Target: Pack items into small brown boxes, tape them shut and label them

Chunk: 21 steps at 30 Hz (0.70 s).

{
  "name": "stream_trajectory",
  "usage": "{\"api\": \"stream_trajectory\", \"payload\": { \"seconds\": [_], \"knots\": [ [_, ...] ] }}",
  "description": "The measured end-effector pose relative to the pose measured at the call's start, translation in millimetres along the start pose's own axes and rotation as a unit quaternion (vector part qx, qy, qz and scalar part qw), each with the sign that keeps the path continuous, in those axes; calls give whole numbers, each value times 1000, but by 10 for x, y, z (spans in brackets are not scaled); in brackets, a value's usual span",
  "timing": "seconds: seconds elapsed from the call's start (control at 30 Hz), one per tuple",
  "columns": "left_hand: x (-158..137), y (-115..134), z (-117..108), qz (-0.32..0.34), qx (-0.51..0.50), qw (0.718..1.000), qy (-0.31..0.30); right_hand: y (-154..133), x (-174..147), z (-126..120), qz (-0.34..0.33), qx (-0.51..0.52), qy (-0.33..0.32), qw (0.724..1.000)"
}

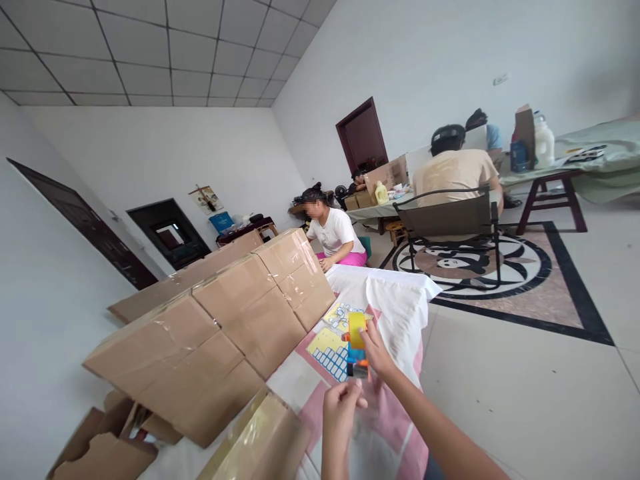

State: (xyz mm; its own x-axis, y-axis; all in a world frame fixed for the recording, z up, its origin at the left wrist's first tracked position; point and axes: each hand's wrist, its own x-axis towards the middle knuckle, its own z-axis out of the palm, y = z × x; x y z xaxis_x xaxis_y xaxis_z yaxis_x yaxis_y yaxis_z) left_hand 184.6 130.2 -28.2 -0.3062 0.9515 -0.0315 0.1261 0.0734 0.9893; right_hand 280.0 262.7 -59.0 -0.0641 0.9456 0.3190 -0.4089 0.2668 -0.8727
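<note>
My right hand is closed around a tape dispenser with blue and orange parts. A yellow tape roll sits at its top. Just below the dispenser's dark lower end, my left hand is closed, thumb and fingers drawn together. Whatever they may pinch is too small to make out. Behind the dispenser, printed sheets with blue, white and yellow patterns lie on the pink and white tablecloth.
Stacked cardboard boxes line the table's left side. A taped carton lies in front, with an opened box at lower left. Across the table sits a person in white; others sit further back, one in a chair.
</note>
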Motion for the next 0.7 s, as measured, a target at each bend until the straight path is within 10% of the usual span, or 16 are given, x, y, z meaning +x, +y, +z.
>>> {"api": "stream_trajectory", "payload": {
  "seconds": [0.3, 0.7],
  "knots": [
    [-268, 309, -81, 38, 76, 995, 59, -469, -9, 130, -180, -107, 49, 977],
    [-632, 586, -186, 30, 74, 995, 55, -935, -264, 381, -236, 17, 39, 971]
  ]
}}
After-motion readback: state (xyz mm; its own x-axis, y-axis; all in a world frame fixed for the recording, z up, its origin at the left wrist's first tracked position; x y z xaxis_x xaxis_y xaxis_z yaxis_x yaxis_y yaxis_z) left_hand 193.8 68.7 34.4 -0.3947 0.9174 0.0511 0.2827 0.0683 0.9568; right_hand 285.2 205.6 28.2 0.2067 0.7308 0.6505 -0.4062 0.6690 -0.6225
